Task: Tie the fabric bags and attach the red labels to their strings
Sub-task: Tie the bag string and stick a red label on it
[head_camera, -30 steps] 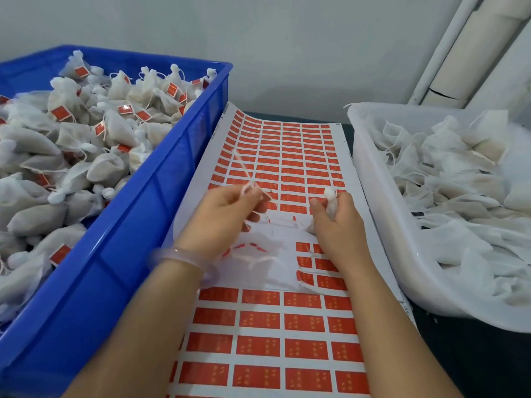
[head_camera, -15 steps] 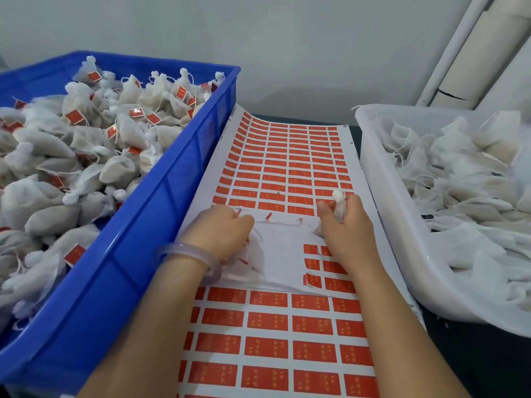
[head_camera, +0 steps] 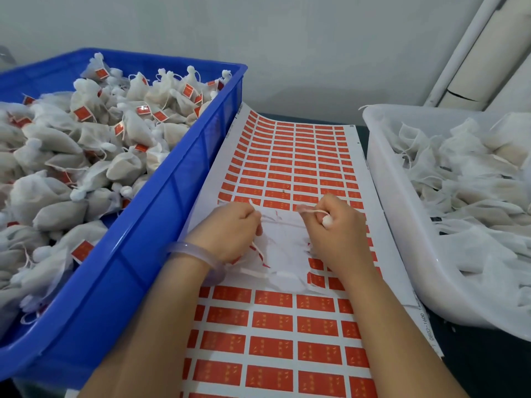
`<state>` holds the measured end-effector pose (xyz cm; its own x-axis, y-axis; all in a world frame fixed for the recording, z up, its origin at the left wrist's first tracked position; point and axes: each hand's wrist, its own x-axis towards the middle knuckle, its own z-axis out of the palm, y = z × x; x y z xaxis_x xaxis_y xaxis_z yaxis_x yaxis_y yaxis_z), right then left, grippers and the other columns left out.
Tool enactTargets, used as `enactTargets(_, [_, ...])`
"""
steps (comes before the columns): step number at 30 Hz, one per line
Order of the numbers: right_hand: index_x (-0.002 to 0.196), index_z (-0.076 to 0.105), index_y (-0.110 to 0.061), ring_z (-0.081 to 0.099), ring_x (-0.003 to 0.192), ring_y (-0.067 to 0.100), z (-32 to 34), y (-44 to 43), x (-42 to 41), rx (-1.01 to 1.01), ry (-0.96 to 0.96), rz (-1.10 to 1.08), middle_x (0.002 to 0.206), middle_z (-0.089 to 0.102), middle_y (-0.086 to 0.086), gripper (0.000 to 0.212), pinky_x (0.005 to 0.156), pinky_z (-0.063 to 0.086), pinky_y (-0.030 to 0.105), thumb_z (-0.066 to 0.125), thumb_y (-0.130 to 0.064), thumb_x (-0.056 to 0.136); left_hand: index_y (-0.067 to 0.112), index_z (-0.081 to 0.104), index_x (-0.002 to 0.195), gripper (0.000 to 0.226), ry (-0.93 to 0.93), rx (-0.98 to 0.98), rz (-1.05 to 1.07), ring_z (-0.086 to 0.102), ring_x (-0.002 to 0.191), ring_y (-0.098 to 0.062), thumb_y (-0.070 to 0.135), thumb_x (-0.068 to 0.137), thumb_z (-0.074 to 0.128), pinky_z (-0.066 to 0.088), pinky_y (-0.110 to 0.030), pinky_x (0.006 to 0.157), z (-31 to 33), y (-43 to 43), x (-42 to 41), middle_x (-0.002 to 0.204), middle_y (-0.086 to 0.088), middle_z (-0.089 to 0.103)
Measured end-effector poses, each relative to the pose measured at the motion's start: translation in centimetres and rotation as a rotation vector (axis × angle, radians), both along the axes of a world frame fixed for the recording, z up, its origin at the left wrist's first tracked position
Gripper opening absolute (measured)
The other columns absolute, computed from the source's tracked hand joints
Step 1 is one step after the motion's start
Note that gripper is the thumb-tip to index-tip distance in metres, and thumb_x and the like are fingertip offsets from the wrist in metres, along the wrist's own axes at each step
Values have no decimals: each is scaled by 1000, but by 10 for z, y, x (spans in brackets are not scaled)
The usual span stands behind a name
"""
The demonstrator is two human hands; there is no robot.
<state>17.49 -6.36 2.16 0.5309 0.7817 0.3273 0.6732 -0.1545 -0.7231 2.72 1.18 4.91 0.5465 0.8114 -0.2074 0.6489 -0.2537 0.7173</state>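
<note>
Dozens of red labels (head_camera: 272, 348) are sitting unpeeled in the nearest rows of the sheet (head_camera: 393, 268), which is lying on the dark counter (head_camera: 482, 369) between two bins. Just beyond them, both hands are working over a bare patch (head_camera: 287, 248) where the labels have already been taken.

The left hand (head_camera: 230, 229), with a pale bangle (head_camera: 188, 251) on its wrist, is curling its fingers together and pinching one end of a thin string (head_camera: 283, 224). Whether a label is in that pinch cannot be told. The right hand (head_camera: 339, 237) is clamping its fingers round the gathered neck of a fabric bag (head_camera: 326, 221). Only the white knob of the bag is showing, and the rest is hidden by the hand.

This bag is judged to be tied, with its label now being fixed to the string.

To the left, the blue crate (head_camera: 178, 179) is holding a deep heap of finished bags (head_camera: 86, 139), each one knotted and carrying a red tag. To the right, the white tub (head_camera: 382, 202) is holding a loose pile of limp, open bags (head_camera: 465, 185) with no tags showing. So a large share is looking done, and a large share is waiting.

Farther off, the sheet is curling up against the crate, with many more full rows of labels. Behind it, pale pipes (head_camera: 465, 47) are rising along the grey wall.
</note>
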Motion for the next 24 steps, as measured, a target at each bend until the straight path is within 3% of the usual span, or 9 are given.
enactTargets(3, [72, 47, -36, 54, 70, -3, 2, 0, -1, 35, -40, 57, 77, 54, -28, 23, 60, 31, 4, 66, -32, 84, 11, 53, 69, 33, 57, 24, -4, 60, 73, -37, 20, 97, 39, 49, -41, 62, 3, -2, 1, 87, -21, 63])
enactTargets(5, [93, 63, -35, 54, 83, -9, 3, -1, -2, -7, -102, 199, 97, 64, -22, 11, 72, 33, 2, 63, -25, 88, 18, 56, 75, 30, 152, 34, -46, 59, 74, -19, 23, 98, 37, 46, -26, 57, 0, -2, 0, 82, -3, 61])
enactTargets(7, [113, 66, -27, 56, 101, 1, 1, 1, -4, -107, -206, 351, 115, 66, -11, 27, 84, 38, 11, 56, -15, 91, 25, 58, 88, 25, 232, 30, -81, 54, 78, -7, 25, 99, 36, 39, -16, 59, -1, 0, -1, 85, 10, 56])
enactTargets(9, [123, 61, -33, 53, 102, 8, 2, 5, -8, -221, -257, 434, 119, 64, -10, 37, 85, 43, 21, 51, -13, 93, 24, 59, 107, 24, 263, 29, -105, 55, 87, -8, 24, 98, 37, 44, -18, 69, -2, 1, 1, 99, 7, 58])
enactTargets(12, [124, 56, -44, 43, 88, 4, 2, 8, -11, -360, -280, 497, 114, 65, -12, 41, 76, 39, 22, 47, -17, 94, 21, 55, 121, 27, 276, 8, -98, 56, 95, -14, 22, 97, 42, 50, -27, 83, -2, 1, 2, 112, 1, 58])
enactTargets(15, [125, 55, -43, 39, 89, 4, 6, 7, -14, -447, -358, 512, 120, 62, -13, 41, 80, 39, 25, 45, -17, 94, 19, 60, 108, 21, 288, 30, -89, 57, 83, -12, 23, 95, 45, 49, -23, 71, -5, 0, 3, 92, 2, 60])
enactTargets(19, [123, 58, -37, 49, 107, 11, 10, 6, -26, -420, -487, 499, 134, 52, -18, 35, 88, 43, 28, 49, -19, 94, 20, 58, 81, 17, 290, 95, -46, 57, 69, -8, 30, 93, 51, 39, -16, 54, -2, -2, -4, 74, 6, 57])
enactTargets(22, [115, 63, -27, 52, 101, 11, 8, 9, -36, -355, -496, 472, 126, 57, -11, 26, 83, 44, 24, 54, -19, 92, 22, 60, 83, 17, 140, 276, 59, 56, 63, -4, 39, 86, 61, 37, -12, 49, 10, -3, -16, 71, 11, 56])
enactTargets(24, [114, 63, -23, 52, 97, 11, 6, 11, -37, -327, -469, 465, 121, 56, -8, 24, 80, 44, 22, 55, -19, 91, 26, 58, 88, 15, -169, 481, 171, 54, 56, -5, 40, 83, 61, 37, -11, 45, 20, -10, -19, 66, 12, 53])
